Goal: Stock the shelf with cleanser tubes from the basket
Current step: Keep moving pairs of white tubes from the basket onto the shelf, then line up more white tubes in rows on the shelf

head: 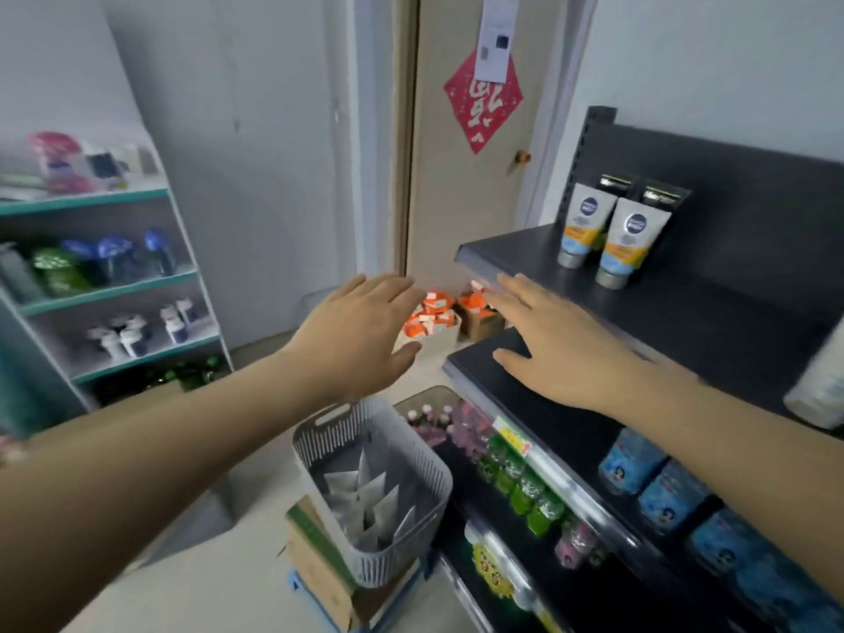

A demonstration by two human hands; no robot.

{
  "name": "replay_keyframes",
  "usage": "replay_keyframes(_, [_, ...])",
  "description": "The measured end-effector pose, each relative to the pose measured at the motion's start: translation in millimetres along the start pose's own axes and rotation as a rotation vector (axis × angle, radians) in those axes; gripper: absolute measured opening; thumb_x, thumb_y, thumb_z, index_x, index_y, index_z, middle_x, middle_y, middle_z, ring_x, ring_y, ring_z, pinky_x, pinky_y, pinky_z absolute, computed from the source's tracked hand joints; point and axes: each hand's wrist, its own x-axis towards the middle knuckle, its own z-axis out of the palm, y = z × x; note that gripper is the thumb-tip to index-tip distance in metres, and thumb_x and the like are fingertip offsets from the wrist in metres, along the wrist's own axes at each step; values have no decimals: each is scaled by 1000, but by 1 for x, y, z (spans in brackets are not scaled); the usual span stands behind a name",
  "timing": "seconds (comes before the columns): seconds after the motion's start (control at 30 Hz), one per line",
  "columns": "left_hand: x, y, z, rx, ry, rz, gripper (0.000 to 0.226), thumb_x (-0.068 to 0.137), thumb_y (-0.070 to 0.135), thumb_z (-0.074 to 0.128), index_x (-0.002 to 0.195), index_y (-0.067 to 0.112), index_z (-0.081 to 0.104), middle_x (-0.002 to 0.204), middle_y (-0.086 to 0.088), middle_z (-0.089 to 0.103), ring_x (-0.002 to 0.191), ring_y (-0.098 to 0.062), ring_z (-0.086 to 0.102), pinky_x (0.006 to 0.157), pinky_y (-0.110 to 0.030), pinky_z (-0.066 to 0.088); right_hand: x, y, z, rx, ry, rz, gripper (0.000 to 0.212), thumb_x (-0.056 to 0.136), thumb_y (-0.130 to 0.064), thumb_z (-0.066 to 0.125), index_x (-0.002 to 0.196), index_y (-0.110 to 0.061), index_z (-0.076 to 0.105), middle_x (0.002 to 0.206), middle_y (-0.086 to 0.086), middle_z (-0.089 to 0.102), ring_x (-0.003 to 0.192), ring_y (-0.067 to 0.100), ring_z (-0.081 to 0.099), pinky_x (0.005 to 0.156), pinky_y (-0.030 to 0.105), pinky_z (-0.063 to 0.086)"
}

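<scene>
- My left hand (361, 333) is held out above and beyond the basket (347, 431). Its grip is apart, with fingers straight, thumb out and nothing in it.
- My right hand (564, 347) reaches in front of the dark shelf (516, 253), fingertips near the front edge of its upper board. Its grip is also apart and empty. I cannot tell whether the palm touches the board below it.
- The cleanser tubes (365, 500) lie in a loose heap at the bottom of the basket, pale, with their crimped ends pointing up at odd angles. The basket sits on a cardboard box (319, 564) just beside the shelf unit, below both hands.
- Two stocked tubes (629, 242) stand cap-down on the upper board, side by side near the back panel.
- I judge the tubes light and soft-walled, plastic that dents under a squeeze and is probably a little slick. The cap end should be the stiff, heavier part and the crimped tail flat and thin.
- I'd take one round the body just above the cap, thumb on one face and fingers on the other, firm without crushing. Pinching the tail alone would let it swing.
- They lie criss-crossed, so I'd lift the topmost first to avoid dragging its neighbours.
- Standing on the cap they look tippy. I'd set each one down squarely beside the row and release gently.
</scene>
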Motion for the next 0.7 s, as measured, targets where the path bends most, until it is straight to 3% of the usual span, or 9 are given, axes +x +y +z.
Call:
replay_keyframes(0.33, [-47,-144,64,-43,-179,-111,66,94,47,44,151,24,19,158,2,20,147,-17,15,119,-35,10,103,-105,91,45,-116,-95,65,93,-32,53,149,-22,22,160,0,10,145,20,19,116,37,24])
replay_keyframes(0.57, [-74,-177,142,-209,-300,-178,59,95,40,45,149,22,27,156,1,27,145,-17,20,118,-32,15,139,-122,176,65,-321,-131,64,95,-28,49,150,-25,17,161,-3,3,147,19,11,117,42,22])
replay_keyframes(0.7, [-85,-186,185,-278,-364,-240,56,94,37,48,145,19,34,153,-2,32,141,-20,28,115,-30,22,158,-120,225,65,-427,-205,64,96,-23,48,151,-24,15,161,-3,3,147,17,9,119,36,16])
